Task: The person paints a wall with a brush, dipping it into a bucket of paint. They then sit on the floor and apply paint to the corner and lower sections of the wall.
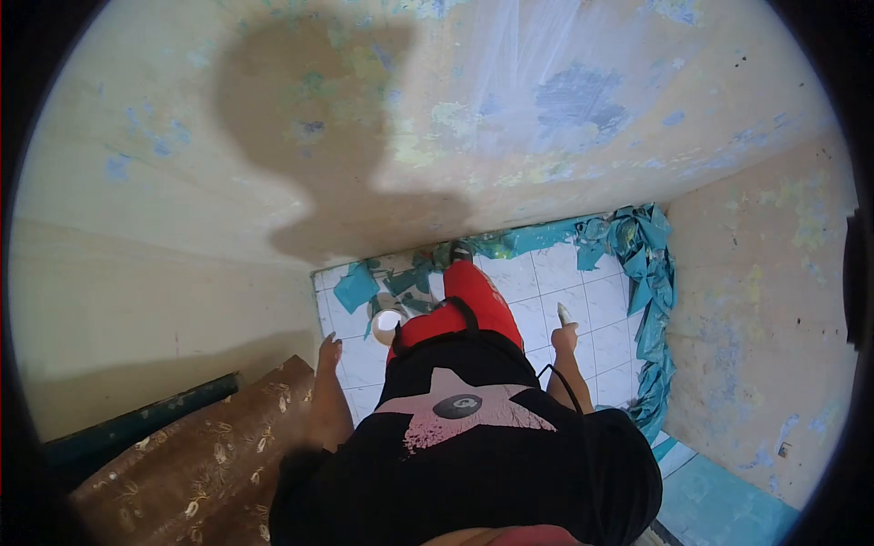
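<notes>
My right hand [564, 338] is closed around a small whitish, narrow tool [564, 315] that points away from me; its exact kind is too small to make out. Down on my left side, my left hand [330, 349] hangs with its fingers apart and holds nothing. A round tub [387, 326] with white contents stands on the floor between my left hand and my red-trousered leg, partly hidden by the leg.
A patchy wall [437, 136] with bluish marks and a white smear rises ahead. Torn teal sheeting [651, 273] lines the base of the walls over white floor tiles [523, 278]. Brown patterned material [200, 455] lies at the left, beside a dark green bar [146, 420].
</notes>
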The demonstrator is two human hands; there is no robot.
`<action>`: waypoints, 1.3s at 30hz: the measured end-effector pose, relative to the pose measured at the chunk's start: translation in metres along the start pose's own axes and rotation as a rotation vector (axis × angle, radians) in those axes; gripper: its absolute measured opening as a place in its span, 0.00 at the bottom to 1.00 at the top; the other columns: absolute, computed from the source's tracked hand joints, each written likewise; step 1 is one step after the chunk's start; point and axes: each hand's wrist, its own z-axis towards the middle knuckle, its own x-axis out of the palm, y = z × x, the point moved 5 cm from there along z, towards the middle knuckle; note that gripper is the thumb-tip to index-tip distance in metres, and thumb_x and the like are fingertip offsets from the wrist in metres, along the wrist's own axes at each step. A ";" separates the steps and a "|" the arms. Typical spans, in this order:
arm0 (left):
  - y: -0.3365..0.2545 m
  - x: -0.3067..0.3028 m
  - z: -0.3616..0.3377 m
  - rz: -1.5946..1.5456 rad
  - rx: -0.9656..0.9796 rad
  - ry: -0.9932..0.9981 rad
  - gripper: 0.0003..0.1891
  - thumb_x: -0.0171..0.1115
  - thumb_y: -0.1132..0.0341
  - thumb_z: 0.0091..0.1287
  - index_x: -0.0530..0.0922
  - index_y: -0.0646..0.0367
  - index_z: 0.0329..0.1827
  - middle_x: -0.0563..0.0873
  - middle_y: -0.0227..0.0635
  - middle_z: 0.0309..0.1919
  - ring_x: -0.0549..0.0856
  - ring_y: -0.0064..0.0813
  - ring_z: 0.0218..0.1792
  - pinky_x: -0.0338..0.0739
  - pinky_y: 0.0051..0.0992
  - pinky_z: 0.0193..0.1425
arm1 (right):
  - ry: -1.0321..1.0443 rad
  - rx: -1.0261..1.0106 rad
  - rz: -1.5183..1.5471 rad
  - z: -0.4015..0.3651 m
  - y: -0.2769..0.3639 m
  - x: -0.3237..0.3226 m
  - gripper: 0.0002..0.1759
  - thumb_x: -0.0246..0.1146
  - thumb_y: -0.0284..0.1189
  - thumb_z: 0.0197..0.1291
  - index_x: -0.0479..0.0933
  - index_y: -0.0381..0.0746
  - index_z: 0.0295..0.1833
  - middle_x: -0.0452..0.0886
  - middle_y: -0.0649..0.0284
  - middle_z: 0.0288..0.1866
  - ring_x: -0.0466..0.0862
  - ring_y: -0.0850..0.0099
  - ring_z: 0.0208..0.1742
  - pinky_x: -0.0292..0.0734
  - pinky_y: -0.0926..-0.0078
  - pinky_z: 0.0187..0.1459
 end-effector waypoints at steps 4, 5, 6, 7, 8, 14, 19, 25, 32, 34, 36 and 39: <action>0.010 0.015 -0.019 0.068 0.061 -0.019 0.25 0.51 0.59 0.60 0.70 0.62 0.60 0.76 0.56 0.53 0.74 0.50 0.56 0.68 0.35 0.61 | 0.035 -0.013 0.014 0.016 0.015 0.010 0.19 0.48 0.26 0.54 0.61 0.35 0.53 0.76 0.34 0.45 0.79 0.41 0.46 0.73 0.52 0.50; 0.017 0.023 -0.025 0.082 0.013 -0.043 0.25 0.52 0.58 0.61 0.71 0.62 0.59 0.77 0.55 0.52 0.75 0.49 0.55 0.69 0.36 0.60 | 0.042 -0.026 0.044 0.021 0.027 0.007 0.20 0.49 0.26 0.54 0.61 0.33 0.53 0.76 0.34 0.45 0.78 0.42 0.47 0.73 0.52 0.50; 0.022 0.031 -0.035 0.080 -0.040 -0.015 0.25 0.52 0.57 0.61 0.71 0.62 0.58 0.77 0.53 0.52 0.75 0.48 0.55 0.69 0.35 0.61 | 0.047 -0.038 0.074 0.025 0.038 0.002 0.21 0.50 0.26 0.53 0.60 0.31 0.53 0.76 0.34 0.45 0.78 0.42 0.48 0.73 0.52 0.50; 0.028 0.041 -0.040 0.178 -0.003 0.047 0.24 0.50 0.57 0.61 0.71 0.61 0.58 0.77 0.52 0.53 0.75 0.48 0.56 0.68 0.35 0.61 | 0.041 -0.041 0.080 0.030 0.047 -0.001 0.21 0.50 0.26 0.53 0.60 0.31 0.53 0.76 0.34 0.45 0.78 0.42 0.48 0.73 0.52 0.50; 0.050 0.057 -0.040 0.097 -0.087 0.078 0.25 0.49 0.56 0.61 0.71 0.61 0.58 0.78 0.54 0.52 0.76 0.49 0.54 0.69 0.35 0.60 | -0.064 -0.163 0.129 0.035 0.062 -0.010 0.19 0.51 0.28 0.55 0.61 0.34 0.53 0.77 0.35 0.43 0.79 0.41 0.45 0.74 0.51 0.46; 0.069 0.086 -0.040 0.056 -0.095 0.126 0.23 0.53 0.60 0.60 0.74 0.62 0.56 0.83 0.54 0.39 0.83 0.47 0.38 0.77 0.34 0.46 | -0.282 -0.728 0.211 0.018 0.197 -0.121 0.18 0.57 0.35 0.58 0.65 0.39 0.51 0.78 0.39 0.37 0.77 0.39 0.41 0.72 0.48 0.41; 0.036 0.073 -0.021 0.022 -0.134 0.104 0.23 0.56 0.62 0.59 0.73 0.64 0.57 0.82 0.54 0.44 0.81 0.46 0.46 0.75 0.33 0.51 | -0.219 -1.059 -0.023 -0.042 0.315 -0.241 0.16 0.58 0.31 0.55 0.68 0.37 0.49 0.78 0.40 0.32 0.78 0.41 0.37 0.72 0.49 0.39; -0.024 0.043 0.005 -0.109 -0.041 -0.014 0.25 0.51 0.61 0.59 0.71 0.63 0.59 0.77 0.56 0.52 0.76 0.49 0.55 0.69 0.33 0.60 | -0.363 -1.150 0.112 -0.182 0.357 -0.399 0.10 0.57 0.28 0.56 0.70 0.38 0.44 0.75 0.42 0.25 0.77 0.43 0.31 0.69 0.53 0.31; -0.041 0.062 -0.006 -0.049 -0.042 0.031 0.25 0.51 0.63 0.61 0.69 0.64 0.61 0.77 0.52 0.55 0.76 0.43 0.57 0.68 0.32 0.61 | -0.714 -1.270 0.256 -0.255 0.356 -0.482 0.09 0.57 0.27 0.59 0.70 0.39 0.45 0.76 0.46 0.23 0.77 0.48 0.26 0.70 0.60 0.28; -0.042 0.068 -0.016 -0.020 -0.014 -0.009 0.24 0.52 0.60 0.60 0.72 0.64 0.58 0.78 0.54 0.52 0.76 0.47 0.56 0.69 0.34 0.61 | -0.829 -1.330 0.314 -0.263 0.357 -0.484 0.08 0.57 0.27 0.59 0.71 0.39 0.44 0.76 0.47 0.23 0.78 0.49 0.25 0.71 0.61 0.28; -0.040 0.080 -0.033 -0.013 -0.093 0.049 0.24 0.53 0.60 0.61 0.72 0.65 0.57 0.79 0.54 0.50 0.78 0.46 0.53 0.72 0.33 0.58 | -0.867 -1.311 0.497 -0.265 0.356 -0.486 0.08 0.57 0.27 0.59 0.71 0.39 0.44 0.77 0.47 0.27 0.79 0.50 0.28 0.72 0.60 0.30; -0.019 0.111 -0.046 -0.095 -0.112 0.090 0.24 0.53 0.59 0.61 0.72 0.64 0.57 0.81 0.53 0.47 0.80 0.46 0.49 0.74 0.32 0.54 | -0.886 -1.405 0.551 -0.229 0.376 -0.458 0.08 0.57 0.27 0.60 0.71 0.38 0.44 0.77 0.47 0.25 0.78 0.50 0.26 0.72 0.62 0.28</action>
